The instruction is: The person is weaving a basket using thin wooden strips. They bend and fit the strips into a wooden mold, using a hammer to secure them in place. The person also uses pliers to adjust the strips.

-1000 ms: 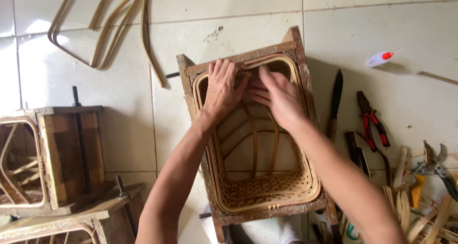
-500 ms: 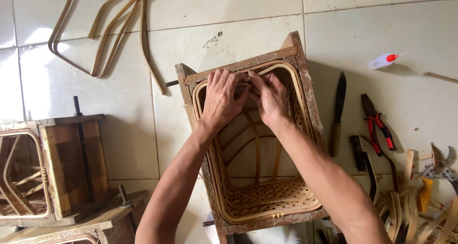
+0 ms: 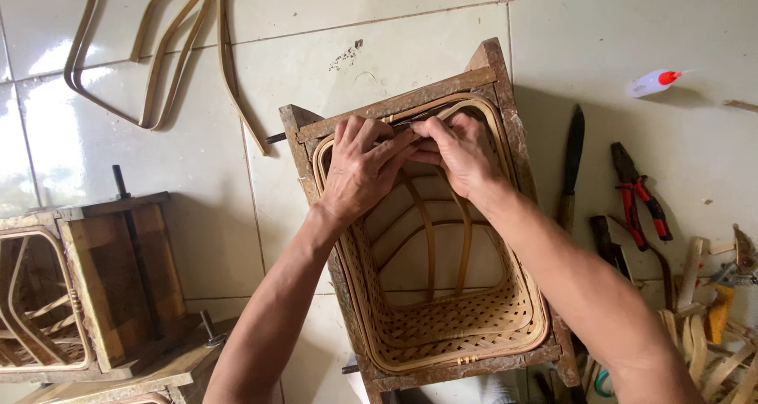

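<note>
A half-woven bamboo basket [image 3: 442,309] sits inside a rough wooden mold frame [image 3: 489,76] on the white tiled floor [image 3: 379,33]. The basket is pale yellow, with an open lattice weave along its near wall, several bent ribs arching across its hollow and a smooth strip rim lining the frame's inner edge. Nothing lies inside it; floor tile shows between the ribs.

At the frame's far side, the left hand [image 3: 359,171] and the right hand [image 3: 462,155] meet fingertip to fingertip, both pinching the rim strip where it runs under the top bar of the frame.

Right of the frame lie a dark-bladed knife [image 3: 570,163], red-handled pliers [image 3: 638,195] and a heap of bamboo offcuts [image 3: 703,325]; beyond them, a small white glue bottle with a red cap [image 3: 654,82]. Left of the frame stands a second wooden mold [image 3: 118,270] holding another partly built basket skeleton. Above and to the left of the frame, looped bamboo strips [image 3: 150,64] lie on the tiles.

Compared with a second earlier, both hands have drawn closer together and moved up from the basket's upper interior to the rim, while the basket and frame remain in place.
</note>
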